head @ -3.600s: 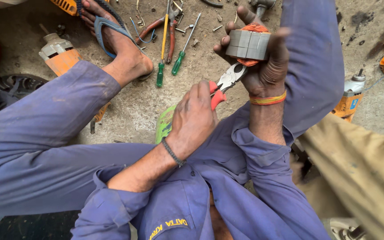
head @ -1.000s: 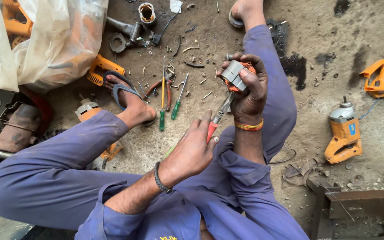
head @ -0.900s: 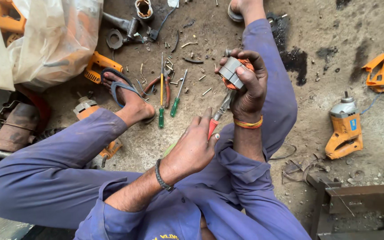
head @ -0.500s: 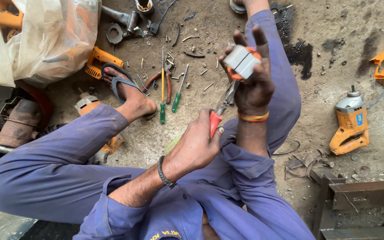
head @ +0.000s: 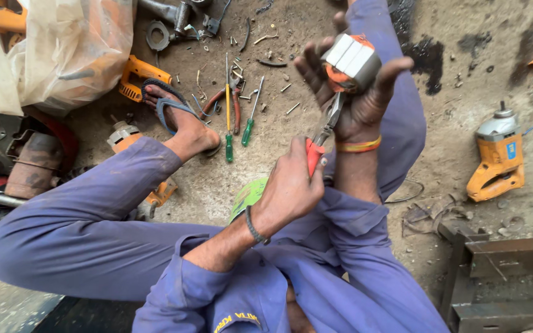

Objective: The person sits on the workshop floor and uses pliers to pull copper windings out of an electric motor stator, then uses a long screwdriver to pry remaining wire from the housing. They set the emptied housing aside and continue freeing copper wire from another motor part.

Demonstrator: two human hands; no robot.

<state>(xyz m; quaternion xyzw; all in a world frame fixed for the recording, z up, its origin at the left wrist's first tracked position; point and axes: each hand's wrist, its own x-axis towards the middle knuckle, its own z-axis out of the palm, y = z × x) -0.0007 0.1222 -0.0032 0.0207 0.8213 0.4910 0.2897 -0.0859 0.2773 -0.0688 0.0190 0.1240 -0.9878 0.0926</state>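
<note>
grey-orange motor stator (head: pixel 351 60), red-handled pliers (head: pixel 321 140) beneath

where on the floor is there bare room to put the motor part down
Barest patch: the dirt floor between the right-side trouser leg and the orange power tool. A smaller gap lies below the screwdrivers, beside the sandalled foot. Crowded: the top left, around the plastic bag and scattered parts.

A worker in a blue-violet coverall, seen from above

Long sleeves (head: pixel 365 246) bunch in folds short of the wrists, and matching trouser legs (head: pixel 81 216) run to the ankle; yellow embroidered lettering (head: pixel 239 319) sits on the chest. The left hand (head: pixel 291 188) carries a dark beaded bracelet (head: pixel 254 225), the right hand (head: pixel 359 98) a band of orange and yellow thread (head: pixel 358 146). One foot wears a blue-grey flip-flop (head: pixel 171 111)
</note>
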